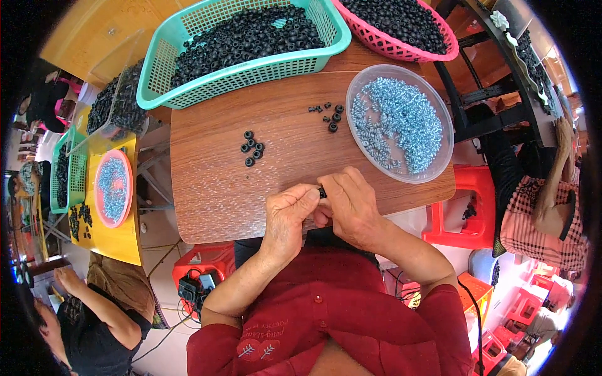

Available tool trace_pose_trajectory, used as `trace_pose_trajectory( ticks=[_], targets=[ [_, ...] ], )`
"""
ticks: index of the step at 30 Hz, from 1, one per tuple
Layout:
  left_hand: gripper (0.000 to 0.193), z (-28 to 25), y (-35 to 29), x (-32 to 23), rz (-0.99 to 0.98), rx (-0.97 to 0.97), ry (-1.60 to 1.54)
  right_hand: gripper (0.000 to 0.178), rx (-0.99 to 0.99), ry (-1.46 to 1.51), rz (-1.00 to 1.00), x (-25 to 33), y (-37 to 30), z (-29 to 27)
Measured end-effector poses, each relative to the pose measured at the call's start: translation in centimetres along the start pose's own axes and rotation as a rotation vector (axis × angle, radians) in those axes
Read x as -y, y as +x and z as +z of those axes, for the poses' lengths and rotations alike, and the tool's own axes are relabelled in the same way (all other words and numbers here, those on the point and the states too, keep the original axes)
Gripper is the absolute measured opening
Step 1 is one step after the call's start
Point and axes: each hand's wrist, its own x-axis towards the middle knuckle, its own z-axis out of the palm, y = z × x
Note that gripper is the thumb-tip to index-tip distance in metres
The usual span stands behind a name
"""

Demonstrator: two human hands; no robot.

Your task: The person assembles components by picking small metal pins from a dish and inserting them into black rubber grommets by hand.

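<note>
Through the head view, I take the clear bowl (444, 128) of blue beads as landmark. Below-left of it, my left hand (286, 216) pinches a small black piece (323, 193), its fingertips nearly together; my right hand (354, 210) curls against it, probably for steadiness, though I can't tell its grip. Left of the bowl, loose black pieces (251, 143) sit on the bench (288, 119), seemingly spread for easy picking.

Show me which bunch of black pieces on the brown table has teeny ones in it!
The right bunch, beside the clear bowl: it mixes bigger and tiny pieces. The left bunch has only bigger ones.
</note>
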Motion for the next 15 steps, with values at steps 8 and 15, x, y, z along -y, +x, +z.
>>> trace_pose_trajectory(
  ticks=[8,15],
  targets=[
    [0.026,-0.2,0.4,0.8,0.061,-0.018,0.013,0.048,-0.039,0.041,-0.035,-0.3,0.1,0.6],
    [0.024,0.3,0.4,-0.8,0.047,-0.059,-0.065,0.047,-0.119,0.105,-0.066,-1.0,0.9,0.8]
  ],
)
